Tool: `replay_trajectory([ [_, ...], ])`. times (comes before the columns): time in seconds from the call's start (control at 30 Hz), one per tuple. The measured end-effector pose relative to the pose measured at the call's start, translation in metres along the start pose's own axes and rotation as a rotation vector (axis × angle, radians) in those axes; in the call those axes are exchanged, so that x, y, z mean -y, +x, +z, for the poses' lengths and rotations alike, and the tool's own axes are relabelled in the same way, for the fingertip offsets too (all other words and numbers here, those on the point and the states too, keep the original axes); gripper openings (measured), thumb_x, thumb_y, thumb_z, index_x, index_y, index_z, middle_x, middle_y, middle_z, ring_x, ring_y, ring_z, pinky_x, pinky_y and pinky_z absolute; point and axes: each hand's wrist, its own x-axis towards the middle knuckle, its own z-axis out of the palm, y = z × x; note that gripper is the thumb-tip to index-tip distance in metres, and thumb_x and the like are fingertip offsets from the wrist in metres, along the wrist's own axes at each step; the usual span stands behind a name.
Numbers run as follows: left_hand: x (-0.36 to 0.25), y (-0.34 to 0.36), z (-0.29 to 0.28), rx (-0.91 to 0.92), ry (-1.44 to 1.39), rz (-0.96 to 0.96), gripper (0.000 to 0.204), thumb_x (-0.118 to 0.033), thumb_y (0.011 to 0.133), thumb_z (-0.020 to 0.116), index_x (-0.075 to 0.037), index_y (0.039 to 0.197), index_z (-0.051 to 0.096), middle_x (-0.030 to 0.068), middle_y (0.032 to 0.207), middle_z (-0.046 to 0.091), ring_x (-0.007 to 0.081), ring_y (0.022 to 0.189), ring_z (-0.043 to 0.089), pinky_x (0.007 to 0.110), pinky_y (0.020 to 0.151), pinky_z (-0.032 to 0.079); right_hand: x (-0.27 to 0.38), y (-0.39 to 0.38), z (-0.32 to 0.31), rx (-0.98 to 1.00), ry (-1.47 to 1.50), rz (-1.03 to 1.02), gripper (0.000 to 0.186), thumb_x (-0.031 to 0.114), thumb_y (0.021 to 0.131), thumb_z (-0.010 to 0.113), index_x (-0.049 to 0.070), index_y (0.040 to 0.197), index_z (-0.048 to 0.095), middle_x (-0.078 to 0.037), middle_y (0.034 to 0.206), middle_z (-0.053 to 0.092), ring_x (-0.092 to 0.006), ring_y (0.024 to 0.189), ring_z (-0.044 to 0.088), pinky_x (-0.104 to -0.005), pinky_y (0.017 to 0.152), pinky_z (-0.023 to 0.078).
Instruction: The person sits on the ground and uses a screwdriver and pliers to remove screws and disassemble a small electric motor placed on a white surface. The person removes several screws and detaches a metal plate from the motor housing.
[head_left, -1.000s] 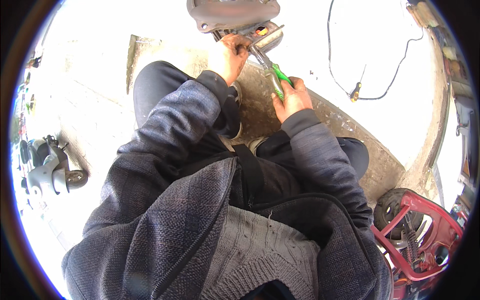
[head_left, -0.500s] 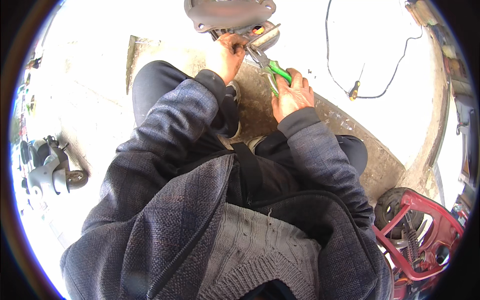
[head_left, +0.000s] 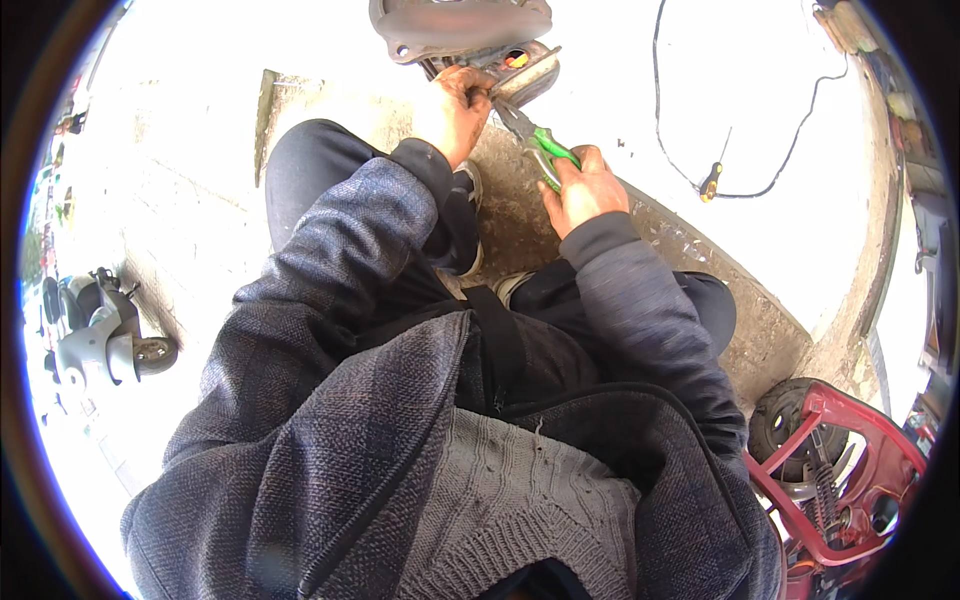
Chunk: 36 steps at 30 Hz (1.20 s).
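Observation:
My right hand [head_left: 590,190] is wrapped round the green handles of a pair of pliers [head_left: 548,147]. The grey jaws point up and left, close to the fingertips of my left hand [head_left: 458,112]. Those left fingers are pinched at the lower edge of a dark, dirty metal part [head_left: 530,80]; what lies between them is too small to make out. An orange-yellow spot shows in an opening of that part. Just beyond it stands a larger grey, rounded piece [head_left: 465,22] with holes in its corners, its middle blurred.
A screwdriver [head_left: 711,183] with a yellow-and-black handle lies by a black cable [head_left: 755,193] at the right. A red frame with a wheel [head_left: 840,480] stands at the lower right. A grey scooter [head_left: 105,345] is at the far left. Low concrete edges border the bright floor.
The pliers have turned slightly and their handles have come closer together in my right hand. My left hand has stayed in its place.

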Motion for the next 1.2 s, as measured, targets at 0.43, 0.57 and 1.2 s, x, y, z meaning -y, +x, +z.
replay_trajectory([
  [0.43,0.01,-0.003,0.006,-0.011,-0.14,-0.072,0.018,0.002,0.091,0.056,0.002,0.104,0.069,0.0099,0.094,0.071,0.0161,0.086,0.068,0.03,0.08,0.054,-0.017,0.002,0.004,0.384,1.217,0.471,0.031,0.013,0.098,0.059,-0.008,0.121,0.058,-0.016,0.113,0.067,-0.0277,0.105,0.067,-0.0395,0.088,0.058],
  [0.57,0.007,-0.003,0.006,-0.008,-0.096,-0.078,0.018,0.003,0.089,0.057,0.001,0.101,0.069,0.0103,0.094,0.07,0.0167,0.084,0.067,0.03,0.079,0.054,-0.015,0.002,-0.001,0.407,1.433,0.529,0.035,0.012,0.097,0.06,-0.011,0.122,0.054,-0.021,0.118,0.064,-0.0345,0.112,0.067,-0.0461,0.092,0.059],
  [1.2,-0.005,-0.004,0.001,-0.122,-0.094,-0.006,0.014,-0.002,0.081,0.061,-0.004,0.091,0.071,0.0175,0.092,0.068,0.0377,0.083,0.067,0.042,0.075,0.055,0.004,0.001,0.003,0.07,0.21,0.059,0.042,0.014,0.086,0.065,0.0,0.125,0.061,-0.023,0.123,0.059,-0.0435,0.101,0.063,-0.0475,0.09,0.051],
])
